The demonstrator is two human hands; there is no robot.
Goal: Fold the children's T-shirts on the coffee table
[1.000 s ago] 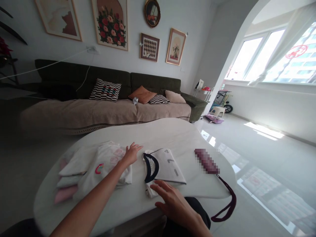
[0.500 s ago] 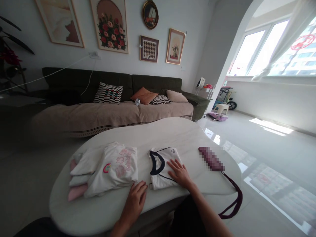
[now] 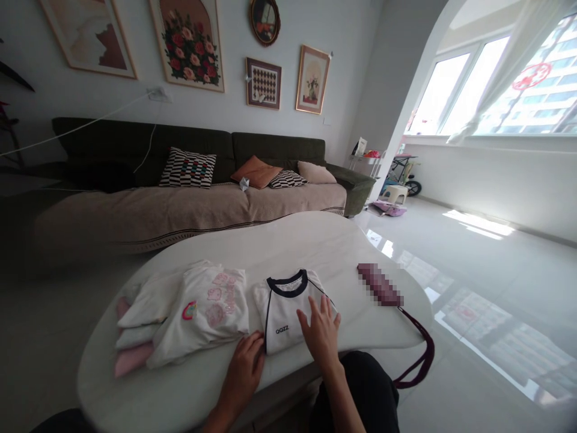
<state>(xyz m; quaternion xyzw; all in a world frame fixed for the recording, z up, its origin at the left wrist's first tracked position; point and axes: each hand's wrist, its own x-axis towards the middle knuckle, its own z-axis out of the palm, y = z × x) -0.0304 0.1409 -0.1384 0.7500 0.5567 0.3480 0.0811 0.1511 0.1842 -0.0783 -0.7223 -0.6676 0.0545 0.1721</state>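
A folded white T-shirt [image 3: 280, 325] with a navy collar and small dark lettering lies on the white table, its neckline toward the sofa. My right hand [image 3: 321, 331] is over the shirt's right part, fingers spread, gripping nothing. At the shirt's lower left corner rests my left hand [image 3: 246, 364], its fingers extended and lightly bent, with nothing visibly held. Left of the shirt is a pile of white and pink clothes [image 3: 202, 313]; the top one bears pink prints and a small rainbow patch.
The rounded white table [image 3: 315, 240] stands before a dark green sofa [image 3: 279, 144] with cushions. On the table's right lies a blurred maroon item [image 3: 381, 285], its strap [image 3: 421, 361] hanging over the edge. My knee [image 3: 369, 385] is close to the front edge.
The white T-shirt has turned: its collar pointed left before and now faces the sofa, and the lettering shows. My right hand has lifted slightly and swung upright. The view has shifted slightly right.
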